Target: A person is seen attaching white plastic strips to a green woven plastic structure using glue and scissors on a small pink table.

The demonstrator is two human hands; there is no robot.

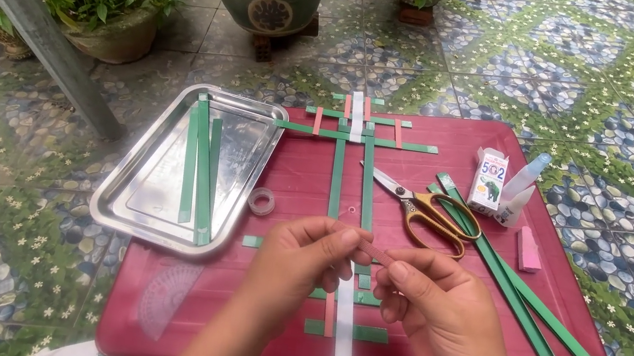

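Far left of the hands: shiny rectangular metal tray (150,202) holding a few long green paper strips (200,167) lying lengthwise. Just left of the left hand, a small clear tape roll (262,200) on the dark red plastic mat (301,171); below that, a clear protractor (168,297) near the left forearm. Left hand (301,260): fingers pinched on one end of a short thin pink paper strip (370,250). Right hand (432,313): thumb and forefinger pinched on the other end, strip held between both hands just above the mat. Under and beyond the hands: woven lattice of green, white and pink paper strips (359,129), with a long white strip (347,329) running back between the wrists. Just beyond the right hand: steel scissors with yellow handles (419,208), blades closed. Right of the right hand: bundle of long green strips (521,294) lying diagonally, small pink block (529,250), small white glue bottle (523,187) beside its white box (489,181).
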